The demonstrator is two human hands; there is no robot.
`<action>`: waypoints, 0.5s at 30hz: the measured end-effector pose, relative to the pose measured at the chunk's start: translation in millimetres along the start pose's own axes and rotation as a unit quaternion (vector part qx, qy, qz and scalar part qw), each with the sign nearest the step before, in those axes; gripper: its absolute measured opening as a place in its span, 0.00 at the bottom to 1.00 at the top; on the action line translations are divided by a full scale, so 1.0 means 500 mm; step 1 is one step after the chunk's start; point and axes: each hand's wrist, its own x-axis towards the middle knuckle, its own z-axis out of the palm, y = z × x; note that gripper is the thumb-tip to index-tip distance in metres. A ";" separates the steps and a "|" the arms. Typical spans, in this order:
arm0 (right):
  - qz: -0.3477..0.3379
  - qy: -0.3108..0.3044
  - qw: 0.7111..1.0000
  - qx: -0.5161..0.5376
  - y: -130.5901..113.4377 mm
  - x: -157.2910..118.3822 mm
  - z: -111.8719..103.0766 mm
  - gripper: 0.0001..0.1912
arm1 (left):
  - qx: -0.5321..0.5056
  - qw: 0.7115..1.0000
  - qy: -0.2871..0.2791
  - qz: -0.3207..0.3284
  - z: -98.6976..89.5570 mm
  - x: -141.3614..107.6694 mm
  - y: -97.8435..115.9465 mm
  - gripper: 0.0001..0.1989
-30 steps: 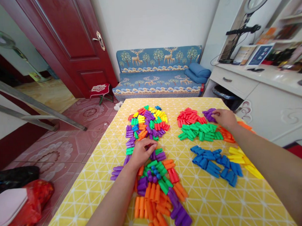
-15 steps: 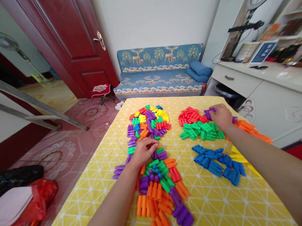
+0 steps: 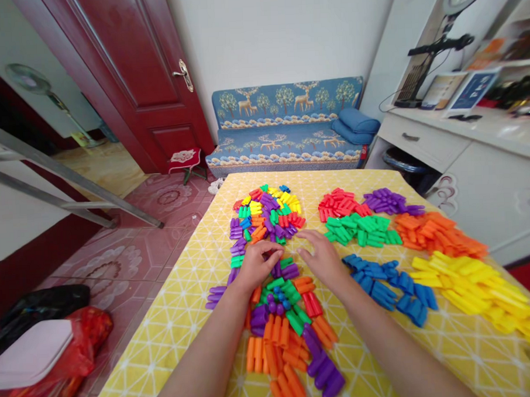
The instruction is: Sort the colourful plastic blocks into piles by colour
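Note:
Over the middle of a long mixed-colour arrangement of bullet-shaped plastic building blocks [image 3: 279, 332] is my left hand [image 3: 255, 266]. Its fingers are curled, thumb close to the forefinger, and whatever they hold is hidden. To its right, my right hand [image 3: 322, 259] reaches in from the table's right side, thumb and fingers apart, with no block visible between them. A purple block piece [image 3: 290, 272] lies just below the gap between the hands. Beyond them, more mixed blocks [image 3: 268, 213] form a rounded cluster. Blue blocks [image 3: 374, 281] are nearest my right wrist.
Sorted piles lie on the right of the yellow patterned cloth [image 3: 165, 337]: red [image 3: 341, 204], green [image 3: 358, 229], purple [image 3: 388, 202], orange [image 3: 437, 235] and yellow [image 3: 480, 288]. A blue sofa [image 3: 284, 139] stands behind the table. A white dresser [image 3: 479, 171] is at right.
My right hand has left the purple pile and come left and nearer, beside my left hand. My left hand stays over the arrangement. The view has shifted slightly.

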 end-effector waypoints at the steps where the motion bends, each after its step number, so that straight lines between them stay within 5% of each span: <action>1: -0.005 -0.004 1.000 -0.010 0.002 0.002 0.016 0.20 | 0.001 1.000 -0.001 0.002 0.000 0.000 -0.001 0.07; 7: 0.009 -0.045 0.995 -0.086 -0.016 0.052 0.066 0.24 | -0.013 1.000 -0.002 0.022 0.002 -0.002 -0.011 0.08; 15: 0.002 -0.049 0.986 -0.162 -0.027 0.068 0.081 0.20 | 0.000 0.999 0.008 0.032 -0.001 -0.003 -0.005 0.07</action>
